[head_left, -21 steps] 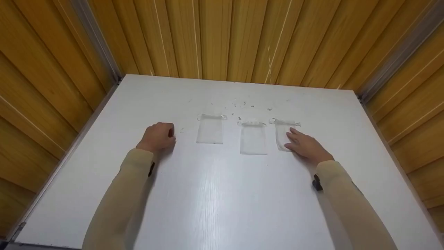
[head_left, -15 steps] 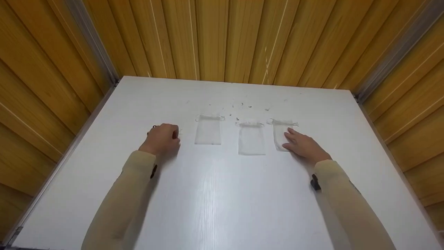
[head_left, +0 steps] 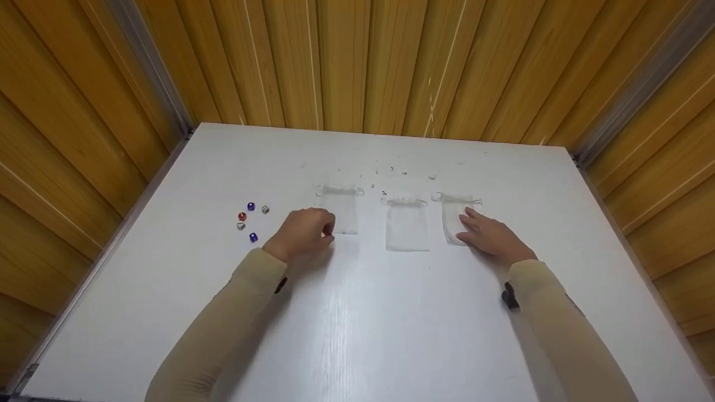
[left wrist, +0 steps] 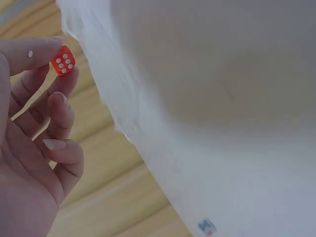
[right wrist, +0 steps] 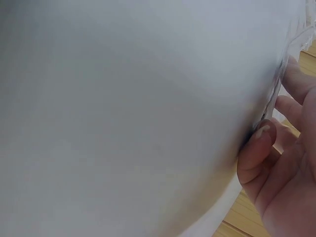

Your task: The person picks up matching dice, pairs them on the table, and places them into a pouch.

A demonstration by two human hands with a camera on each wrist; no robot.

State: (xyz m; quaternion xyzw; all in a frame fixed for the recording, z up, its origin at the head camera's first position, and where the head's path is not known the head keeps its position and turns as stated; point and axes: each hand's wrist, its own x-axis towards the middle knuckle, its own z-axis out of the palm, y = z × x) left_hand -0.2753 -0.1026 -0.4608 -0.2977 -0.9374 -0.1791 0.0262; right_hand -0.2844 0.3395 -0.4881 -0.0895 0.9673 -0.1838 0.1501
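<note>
My left hand [head_left: 301,231] pinches a translucent red die [left wrist: 63,60] with white dots between thumb and fingertips, seen in the left wrist view. In the head view it hovers over the lower left part of the left white drawstring pouch [head_left: 347,209], hiding the die. A second sheer pouch [head_left: 408,228] lies flat in the middle. On the third pouch [head_left: 451,219], at the right, rest the spread fingers of my right hand [head_left: 494,237]. The right wrist view shows thumb and fingertips low against that pouch's edge.
Loose dice lie left of my left hand: a blue die [head_left: 251,206], another blue die [head_left: 253,237], a red die [head_left: 242,216] and two pale dice, one [head_left: 265,209] near the upper blue one. Small dark marks [head_left: 404,173] speckle the white table [head_left: 357,324]. Wood-look panels [head_left: 341,61] enclose it.
My left hand has moved right from the dice to the left pouch, uncovering the loose dice. My right hand keeps its place on the right pouch.
</note>
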